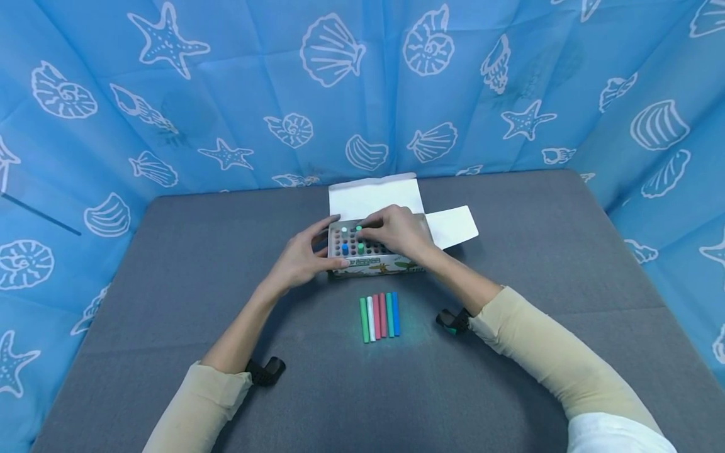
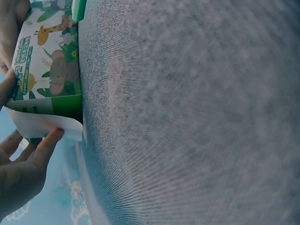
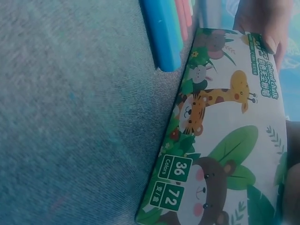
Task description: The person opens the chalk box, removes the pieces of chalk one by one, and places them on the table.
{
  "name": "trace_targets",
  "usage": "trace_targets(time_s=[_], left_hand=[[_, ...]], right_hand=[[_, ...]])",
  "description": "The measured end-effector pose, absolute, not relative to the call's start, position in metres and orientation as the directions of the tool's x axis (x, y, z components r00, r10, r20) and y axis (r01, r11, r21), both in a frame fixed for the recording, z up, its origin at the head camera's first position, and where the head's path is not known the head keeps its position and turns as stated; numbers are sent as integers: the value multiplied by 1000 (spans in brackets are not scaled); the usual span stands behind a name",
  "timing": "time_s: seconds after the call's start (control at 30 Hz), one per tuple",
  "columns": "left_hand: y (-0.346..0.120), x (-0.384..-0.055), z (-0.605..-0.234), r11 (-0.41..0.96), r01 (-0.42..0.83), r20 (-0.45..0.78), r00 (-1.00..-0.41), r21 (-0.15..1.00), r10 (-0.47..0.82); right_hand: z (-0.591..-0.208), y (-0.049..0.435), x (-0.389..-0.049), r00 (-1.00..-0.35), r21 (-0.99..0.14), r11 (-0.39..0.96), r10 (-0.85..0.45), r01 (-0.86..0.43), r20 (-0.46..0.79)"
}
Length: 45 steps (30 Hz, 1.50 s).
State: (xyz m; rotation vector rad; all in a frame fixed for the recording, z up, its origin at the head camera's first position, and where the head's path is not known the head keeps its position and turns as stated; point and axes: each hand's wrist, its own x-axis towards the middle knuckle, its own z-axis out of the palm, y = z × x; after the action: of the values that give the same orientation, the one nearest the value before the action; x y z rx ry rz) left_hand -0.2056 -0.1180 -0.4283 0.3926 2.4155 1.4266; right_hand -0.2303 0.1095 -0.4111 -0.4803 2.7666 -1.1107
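Observation:
A chalk box (image 1: 376, 267) printed with cartoon animals stands on the table with its lid folded back, showing a tray of round holes. My left hand (image 1: 298, 257) holds the box by its left end, thumb at the front edge; in the left wrist view its fingers touch a white end flap (image 2: 44, 124). A white chalk (image 1: 344, 231), a blue chalk (image 1: 345, 250) and a green chalk (image 1: 360, 248) poke up from the holes. My right hand (image 1: 399, 231) reaches over the tray, thumb and fingers pinching another green chalk (image 1: 359, 229) in the back part.
Several chalk sticks lie side by side in front of the box, among them a white stick (image 1: 370, 319) and a blue stick (image 1: 396, 313). The lid (image 1: 374, 196) and right flap (image 1: 451, 226) spread outward. Behind the grey table (image 1: 215, 251) hangs a blue shell-print curtain (image 1: 238, 94).

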Motion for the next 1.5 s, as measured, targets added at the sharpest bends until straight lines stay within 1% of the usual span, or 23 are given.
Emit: trace_targets(time_s=[0.27, 0.5, 0.63, 0.8, 0.9, 1.13, 1.33, 1.5], left_hand=[[-117, -206, -429, 456, 75, -119, -916, 887, 383], [-117, -206, -428, 464, 72, -124, -918, 883, 378], [-117, -206, -427, 467, 70, -126, -918, 881, 375], [-117, -205, -428, 473, 69, -129, -918, 878, 375], [-117, -206, -428, 472, 67, -131, -918, 879, 375], [-117, -205, -428, 471, 54, -140, -919, 881, 368], [-116, -206, -429, 470, 47, -144, -921, 882, 361], [-116, -206, -429, 467, 51, -139, -921, 883, 364]], right_hand=[[-413, 109, -228, -941, -694, 666, -334, -274, 51], [-412, 111, -227, -938, -770, 570, -332, -288, 105], [-413, 112, -226, -938, -788, 542, -322, -293, 128], [-413, 115, -224, -944, -773, 561, -296, -295, 146], [-412, 116, -223, -941, -764, 561, -283, -319, 185], [-410, 118, -221, -912, -771, 490, -267, -408, 313], [-404, 122, -219, -907, -805, 420, -236, -418, 348], [-401, 129, -214, -903, -814, 391, -211, -429, 375]])
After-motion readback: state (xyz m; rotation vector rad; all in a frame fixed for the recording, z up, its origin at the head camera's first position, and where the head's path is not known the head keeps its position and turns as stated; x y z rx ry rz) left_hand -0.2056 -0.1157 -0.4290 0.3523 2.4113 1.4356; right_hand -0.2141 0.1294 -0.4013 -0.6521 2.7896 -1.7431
